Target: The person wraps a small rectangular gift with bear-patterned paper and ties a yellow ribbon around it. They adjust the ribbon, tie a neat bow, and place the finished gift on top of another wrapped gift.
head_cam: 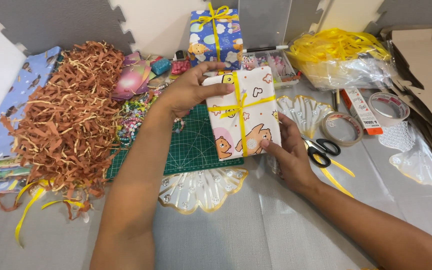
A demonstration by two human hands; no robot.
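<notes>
A: What is low in the frame?
B: Bare grey table cloth [256,235], lots of room.

A: And the hands?
B: The right hand [288,155] pinches the bottom right corner of the white bear-print gift box with yellow ribbon [242,112]. The left hand [188,90] grips its top left edge.

A: Which way does it point?
B: Its long side runs up the frame, tipped a little left, over the green cutting mat [188,150]. Black scissors [323,150] lie just right. A blue gift box [216,32] stands behind.
</notes>
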